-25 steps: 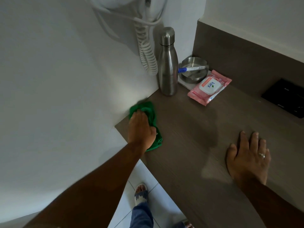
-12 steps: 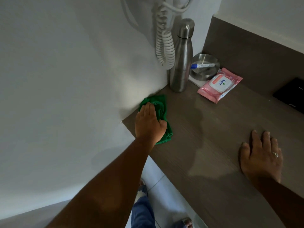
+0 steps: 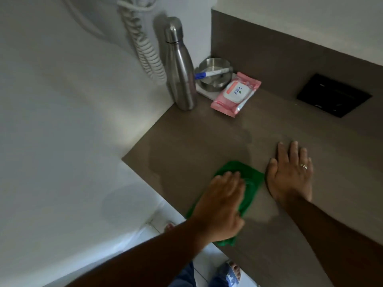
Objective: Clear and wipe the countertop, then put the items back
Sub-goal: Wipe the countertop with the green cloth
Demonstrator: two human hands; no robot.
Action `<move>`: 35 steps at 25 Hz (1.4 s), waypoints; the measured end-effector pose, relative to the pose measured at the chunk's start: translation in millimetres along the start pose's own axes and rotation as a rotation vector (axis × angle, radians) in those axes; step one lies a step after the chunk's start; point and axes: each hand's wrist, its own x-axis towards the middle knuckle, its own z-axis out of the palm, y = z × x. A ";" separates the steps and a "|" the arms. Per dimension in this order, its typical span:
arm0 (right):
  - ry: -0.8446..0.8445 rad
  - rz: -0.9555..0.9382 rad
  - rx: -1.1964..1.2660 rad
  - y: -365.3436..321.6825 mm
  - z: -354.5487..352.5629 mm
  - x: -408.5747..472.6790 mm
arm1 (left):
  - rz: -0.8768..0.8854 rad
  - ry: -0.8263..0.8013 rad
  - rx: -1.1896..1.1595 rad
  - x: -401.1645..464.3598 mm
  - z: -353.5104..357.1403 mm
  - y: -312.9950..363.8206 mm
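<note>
green cloth point(image 3: 247, 181) — half under blurred left hand point(image 3: 220, 206)

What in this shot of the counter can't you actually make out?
Head view only:
- Cloth: mostly hidden under the left hand, which is motion-blurred.
- Dryer above the cord: cut off by the top edge.
- Pen print: too small.
- Tray under the ashtray: mostly covered.

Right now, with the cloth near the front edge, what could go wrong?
1. The green cloth overhangs the countertop edge; it may slip off under the left hand.
2. A sweep toward the corner could topple the upright steel bottle.
3. The pen lying across the metal dish could roll off.
</note>
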 end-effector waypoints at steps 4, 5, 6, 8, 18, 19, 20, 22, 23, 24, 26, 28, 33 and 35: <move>0.009 -0.013 0.081 5.7 -4.9 -1.6 | 0.007 -0.009 0.026 64.0 -27.1 -33.9; 0.009 -0.011 0.097 6.4 -7.0 -2.9 | -0.170 0.021 0.012 69.7 -36.1 -60.5; 0.008 -0.008 0.108 6.3 -7.6 -3.1 | -0.357 0.073 -0.009 68.3 -40.9 -86.6; -0.003 -0.007 0.094 4.4 -7.8 -0.6 | -0.530 0.162 -0.018 36.1 -36.0 -104.7; 0.075 -0.012 0.589 15.0 -19.0 -16.6 | 0.040 -0.013 0.105 55.6 -29.8 -61.8; 0.091 0.014 0.690 19.0 -20.5 -24.1 | -0.098 -0.010 0.107 80.0 -36.4 -62.9; 0.115 0.062 0.782 24.5 -24.4 -32.2 | -0.221 0.016 0.116 100.0 -39.9 -57.6; 0.183 0.193 0.912 39.0 -38.6 -54.3 | -0.302 0.060 0.082 125.6 -43.3 -29.8; 0.232 0.245 0.941 46.3 -48.9 -67.6 | -0.267 0.043 0.048 133.3 -42.0 -7.7; 0.294 0.280 0.946 51.6 -59.5 -81.7 | -0.202 0.013 0.023 137.0 -35.5 17.4; 0.407 0.319 0.902 57.2 -78.7 -110.9 | -0.051 -0.060 -0.041 130.5 -19.7 78.7; 0.477 0.395 0.842 55.8 -90.0 -139.5 | 0.139 -0.172 -0.103 115.5 -8.8 130.2; 0.131 0.509 0.548 37.5 -57.5 -147.0 | 0.422 -0.160 -0.245 81.5 -20.7 67.8; -0.076 0.552 0.272 30.8 -37.3 -116.2 | 0.280 0.092 -0.168 74.1 -22.3 -16.0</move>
